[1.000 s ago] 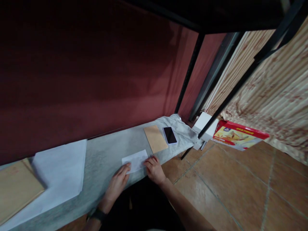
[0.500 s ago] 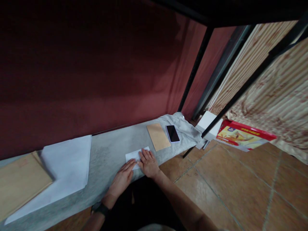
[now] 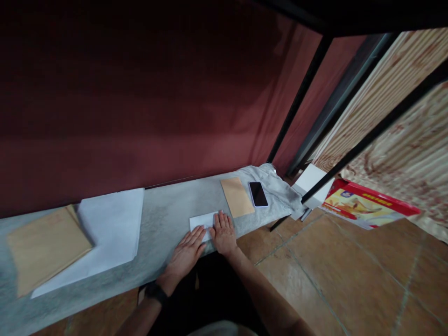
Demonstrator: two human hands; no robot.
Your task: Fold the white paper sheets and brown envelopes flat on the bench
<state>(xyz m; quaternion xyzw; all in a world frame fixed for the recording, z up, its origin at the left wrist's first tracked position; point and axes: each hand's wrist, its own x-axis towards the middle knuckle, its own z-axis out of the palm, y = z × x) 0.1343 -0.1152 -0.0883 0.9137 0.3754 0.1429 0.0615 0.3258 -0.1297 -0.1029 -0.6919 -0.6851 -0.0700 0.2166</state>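
Observation:
A small folded piece of white paper point(image 3: 202, 220) lies on the grey cloth-covered bench point(image 3: 164, 210) in front of me. My left hand point(image 3: 187, 247) rests flat on its near left part, fingers stretched out. On its right end lies my right hand point(image 3: 224, 233), palm down with fingers extended, covering that edge. The thumbs come close together over the paper's near side. Just right of the paper is a brown envelope point(image 3: 237, 197), apart from my right hand. Beyond it a phone point(image 3: 258, 194) lies face up with a dark screen.
To the left, large white sheets point(image 3: 112, 228) lie partly under a stack of brown envelopes point(image 3: 51, 247). A red wall point(image 3: 157, 154) runs along the bench's back. Dark metal posts point(image 3: 297, 107), a white box point(image 3: 313, 184) and a red-yellow carton point(image 3: 367, 203) stand at right.
The view has shifted, so the bench and its things sit a little further right. Both hands have flattened more over the folded paper, the left fingers straighter than before.

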